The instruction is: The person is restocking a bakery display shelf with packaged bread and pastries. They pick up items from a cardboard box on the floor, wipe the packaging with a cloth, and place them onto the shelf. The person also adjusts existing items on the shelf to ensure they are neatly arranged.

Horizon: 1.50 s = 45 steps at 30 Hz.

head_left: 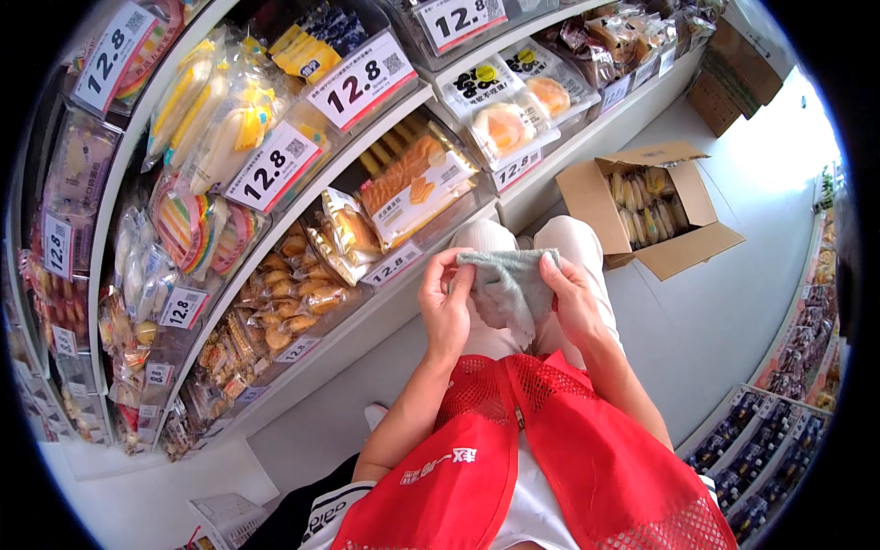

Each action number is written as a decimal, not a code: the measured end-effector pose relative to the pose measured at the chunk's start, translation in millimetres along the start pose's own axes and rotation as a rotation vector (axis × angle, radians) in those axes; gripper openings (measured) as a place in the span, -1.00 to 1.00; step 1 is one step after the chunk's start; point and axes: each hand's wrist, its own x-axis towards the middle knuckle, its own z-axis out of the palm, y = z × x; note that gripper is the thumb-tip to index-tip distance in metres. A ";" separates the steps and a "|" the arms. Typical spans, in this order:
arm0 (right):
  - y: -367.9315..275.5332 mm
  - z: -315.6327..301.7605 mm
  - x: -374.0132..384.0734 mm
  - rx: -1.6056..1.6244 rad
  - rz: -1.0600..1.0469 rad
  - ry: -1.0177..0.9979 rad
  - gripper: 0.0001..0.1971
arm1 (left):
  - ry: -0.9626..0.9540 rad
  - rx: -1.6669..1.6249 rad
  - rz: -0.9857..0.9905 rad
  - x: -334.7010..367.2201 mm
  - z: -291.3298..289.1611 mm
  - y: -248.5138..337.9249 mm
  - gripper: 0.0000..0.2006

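A grey-green cloth (506, 286) hangs between my two hands, just above my knees. My left hand (448, 291) pinches its upper left corner between thumb and fingers. On the other side my right hand (577, 295) grips the upper right corner, thumb on top. The cloth's top edge is stretched fairly straight, and its lower part droops in folds to a point. Just beyond my left hand, the low shelf holds a large wrapped pack of golden pastries (410, 191).
Shelves with packaged breads and price tags (268, 168) curve along the left and front. An opened cardboard box (676, 254) of wrapped snacks stands on the floor to the right, with another carton (733, 78) behind it. A white basket (227, 518) sits at lower left. More stocked racks (756, 449) line the right.
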 end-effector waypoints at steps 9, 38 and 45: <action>-12.7 4.1 -3.7 -0.069 -0.123 0.066 -0.62 | -0.329 -0.441 -0.502 -15.0 2.0 7.6 -0.40; -5.7 -2.5 -6.7 -0.666 -0.271 0.498 -0.74 | -0.038 0.361 0.108 -10.4 25.0 5.6 -0.78; -6.0 0.9 -17.1 -0.495 -0.486 0.355 -0.77 | -0.566 0.140 -0.098 -24.4 51.5 5.3 -0.50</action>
